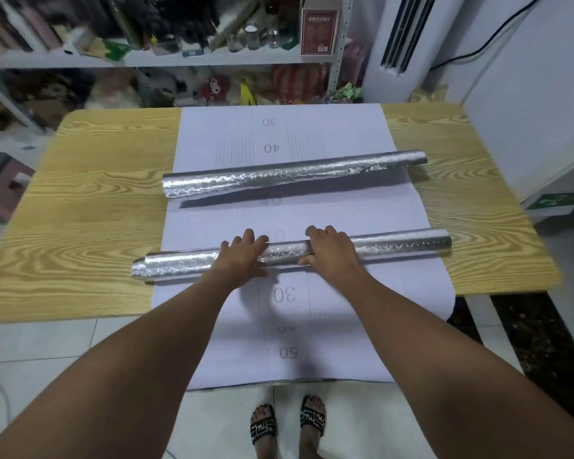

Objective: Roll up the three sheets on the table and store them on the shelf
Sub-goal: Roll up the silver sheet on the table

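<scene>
Two silver foil-backed sheets lie rolled into tubes across a flat pale lilac sheet (318, 346) printed with numbers, which hangs over the table's near edge. The far roll (292, 175) lies free near the table's middle. The near roll (401, 246) lies under both my hands. My left hand (242, 256) rests palm down on its left-centre, fingers spread. My right hand (332, 251) curls over it just right of centre, thumb on the near side. The wooden table (90, 207) carries all three sheets.
A white metal shelf (179, 59) crowded with bottles, boxes and bags stands behind the table's far edge. A tall white air conditioner (401, 41) is at the back right, a small stool (0, 187) at the left. My sandalled feet (287, 422) are on the tiled floor.
</scene>
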Available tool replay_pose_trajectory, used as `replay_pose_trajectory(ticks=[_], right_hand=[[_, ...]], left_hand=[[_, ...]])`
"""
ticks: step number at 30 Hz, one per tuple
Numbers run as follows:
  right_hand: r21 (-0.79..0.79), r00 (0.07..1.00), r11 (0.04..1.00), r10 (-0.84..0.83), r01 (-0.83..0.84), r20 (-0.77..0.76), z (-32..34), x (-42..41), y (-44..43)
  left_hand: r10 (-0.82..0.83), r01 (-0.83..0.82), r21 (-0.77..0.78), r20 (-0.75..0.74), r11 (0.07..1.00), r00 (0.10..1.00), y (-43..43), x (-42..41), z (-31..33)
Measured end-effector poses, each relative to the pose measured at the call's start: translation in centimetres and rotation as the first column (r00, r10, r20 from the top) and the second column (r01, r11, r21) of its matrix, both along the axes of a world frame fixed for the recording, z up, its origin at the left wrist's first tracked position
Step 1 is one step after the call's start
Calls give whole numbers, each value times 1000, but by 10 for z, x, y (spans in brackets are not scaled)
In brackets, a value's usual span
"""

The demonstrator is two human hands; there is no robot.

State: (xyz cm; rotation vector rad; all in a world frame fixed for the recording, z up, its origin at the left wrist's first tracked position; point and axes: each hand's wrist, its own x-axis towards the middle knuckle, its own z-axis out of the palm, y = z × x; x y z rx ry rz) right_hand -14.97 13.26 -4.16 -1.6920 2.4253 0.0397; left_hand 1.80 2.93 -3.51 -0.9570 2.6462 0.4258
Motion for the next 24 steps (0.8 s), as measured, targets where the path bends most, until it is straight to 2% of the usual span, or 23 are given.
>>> replay_pose_trajectory(ticks=[3,8,11,17,21,24], right_hand=[[19,1000,1000,10,-10,-4,0,1,0],[49,990,996,83,-78,-114,-4,1,0],[46,983,994,104,-98,-150,-5,1,4],[15,999,999,34,-34,10,-6,4,6],[10,1000,1000,13,-13,-15,-3,3,2],[8,999,999,33,-33,-27,-1,2,1]], left_hand=[[-17,17,-23,10,1000,1000,1,0,-4],[-13,15,-39,61,999,998,-3,-3,-3],[-1,2,-15,30,1000,1000,-6,-3,0],[-3,4,43,-9,999,1000,-8,1,0],[77,-72,189,-17,979,997,-11,2,1],[94,-92,170,-4,981,996,-11,2,0]])
